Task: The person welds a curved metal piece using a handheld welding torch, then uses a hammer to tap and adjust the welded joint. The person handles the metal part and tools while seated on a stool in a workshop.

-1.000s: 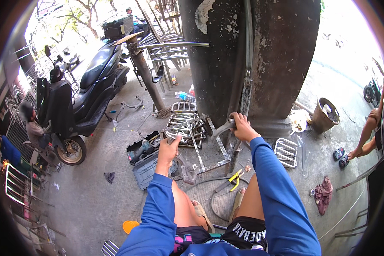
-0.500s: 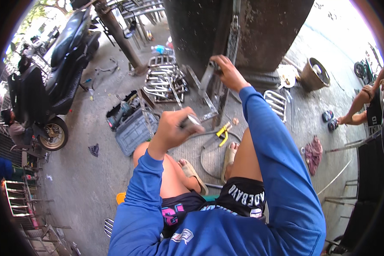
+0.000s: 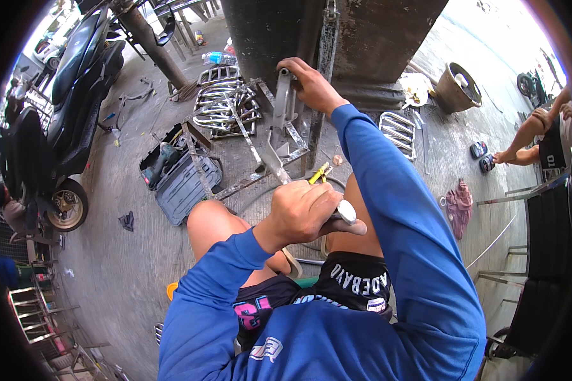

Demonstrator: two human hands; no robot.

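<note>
My left hand [image 3: 305,213] is closed around a metal tool [image 3: 276,164]. A narrow, flattened shaft sticks out ahead of the fist, and a round, shiny butt shows by the thumb; I cannot tell its exact kind. Farther off, my right hand [image 3: 311,86] wraps over the top of a grey metal bracket [image 3: 282,105] with a round tube end, held upright. The bracket's foot is at a flat angled steel frame [image 3: 297,151] on the ground. Beyond the left fist lies a yellow-handled clamp [image 3: 321,173] with a cable, partly hidden.
An opened grey tool case [image 3: 187,193] with a power tool lies to the left, beside a pile of chromed bent tubes [image 3: 225,111]. A steel post [image 3: 324,38] rises ahead. A bucket [image 3: 457,89] and a rag [image 3: 459,206] are right; a scooter [image 3: 63,114] stands left.
My left hand has moved right and nearer to me with the tool, turning its shaft into view. The view has shifted slightly; my right hand keeps hold of the bracket.
</note>
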